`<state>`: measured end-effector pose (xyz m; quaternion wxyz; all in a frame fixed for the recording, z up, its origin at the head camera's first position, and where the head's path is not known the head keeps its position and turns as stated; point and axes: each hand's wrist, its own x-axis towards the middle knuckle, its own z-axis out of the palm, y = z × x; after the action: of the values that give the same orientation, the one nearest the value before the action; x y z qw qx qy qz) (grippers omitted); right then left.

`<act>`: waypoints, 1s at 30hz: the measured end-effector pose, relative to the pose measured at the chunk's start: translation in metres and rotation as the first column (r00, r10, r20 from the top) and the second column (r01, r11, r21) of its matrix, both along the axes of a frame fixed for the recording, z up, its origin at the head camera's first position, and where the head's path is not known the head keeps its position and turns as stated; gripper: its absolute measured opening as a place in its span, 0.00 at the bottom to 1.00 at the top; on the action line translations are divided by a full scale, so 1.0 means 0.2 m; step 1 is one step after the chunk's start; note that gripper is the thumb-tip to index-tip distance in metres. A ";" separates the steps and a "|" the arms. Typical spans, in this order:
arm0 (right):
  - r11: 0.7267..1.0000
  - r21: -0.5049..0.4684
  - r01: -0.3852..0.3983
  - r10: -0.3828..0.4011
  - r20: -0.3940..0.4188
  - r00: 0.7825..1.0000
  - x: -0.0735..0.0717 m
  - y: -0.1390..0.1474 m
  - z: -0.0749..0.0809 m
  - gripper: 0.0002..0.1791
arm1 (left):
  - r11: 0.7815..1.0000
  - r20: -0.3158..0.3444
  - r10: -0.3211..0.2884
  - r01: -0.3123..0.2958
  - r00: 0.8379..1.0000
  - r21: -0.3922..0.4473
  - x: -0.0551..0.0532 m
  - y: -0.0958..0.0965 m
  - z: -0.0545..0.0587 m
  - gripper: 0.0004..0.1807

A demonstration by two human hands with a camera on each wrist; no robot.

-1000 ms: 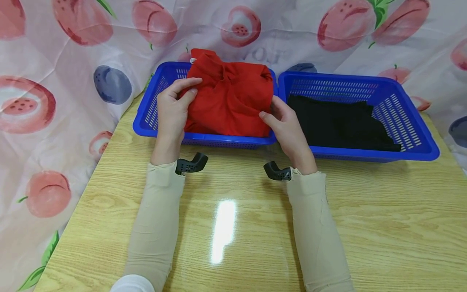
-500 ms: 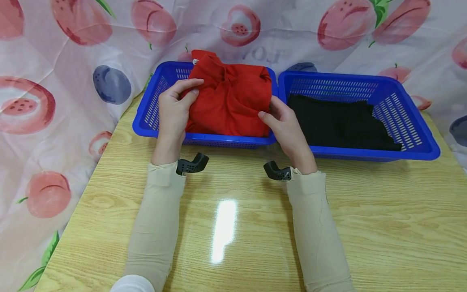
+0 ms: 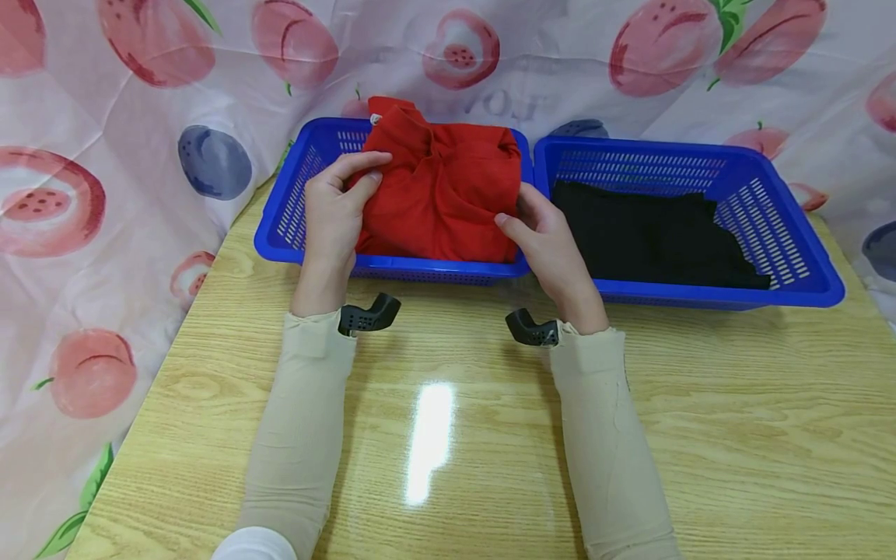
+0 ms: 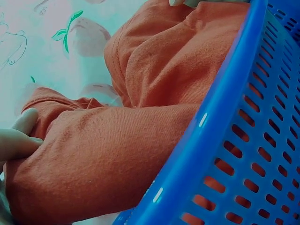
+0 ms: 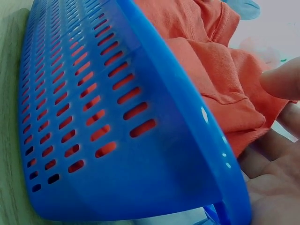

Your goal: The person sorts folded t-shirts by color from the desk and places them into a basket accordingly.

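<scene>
A folded red garment [image 3: 448, 194] with a small white tag at its upper left lies in the left blue basket [image 3: 437, 267], bulging above the rim. My left hand [image 3: 330, 214] grips its left side, thumb and forefinger pinching the fabric. On the other side my right hand [image 3: 553, 237] pinches the right edge. The right wrist view has that thumb [image 5: 283, 80] over the cloth and the other fingers beneath it. In the left wrist view, fingertips [image 4: 21, 140] press into a rolled fold of the red cloth [image 4: 98, 164].
A second blue basket [image 3: 805, 288] stands close on the right, holding a folded black garment [image 3: 651, 237]. Both rest at the back of a wooden table [image 3: 483, 435], before a fruit-printed curtain [image 3: 560, 47]. Black camera mounts [image 3: 371, 313] jut inward from the wrists.
The garment's left and right sides have drawn slightly inward, and both hands have shifted a little with them. Grip and baskets look the same.
</scene>
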<state>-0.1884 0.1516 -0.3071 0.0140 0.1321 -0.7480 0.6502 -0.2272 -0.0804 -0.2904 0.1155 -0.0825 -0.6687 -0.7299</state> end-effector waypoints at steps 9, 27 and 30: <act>1.000 0.018 0.008 -0.008 0.009 1.000 -0.05 0.03 -0.07 0.22 | 1.000 0.066 0.013 -0.011 0.998 -0.020 -0.01 0.00 -0.02 0.11; 0.999 0.043 0.012 -0.013 0.029 0.999 -0.01 0.00 -0.01 0.24 | 0.999 0.078 0.013 -0.011 0.997 -0.030 -0.01 0.01 -0.02 0.11; 0.999 0.040 0.012 -0.013 0.031 0.999 -0.04 0.02 -0.05 0.24 | 0.999 0.085 0.013 -0.010 0.996 -0.034 -0.02 0.00 -0.03 0.11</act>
<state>-0.1959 0.1551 -0.3170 0.0037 0.1177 -0.7618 0.6371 -0.2315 -0.0806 -0.2971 0.0895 -0.0495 -0.6857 -0.7206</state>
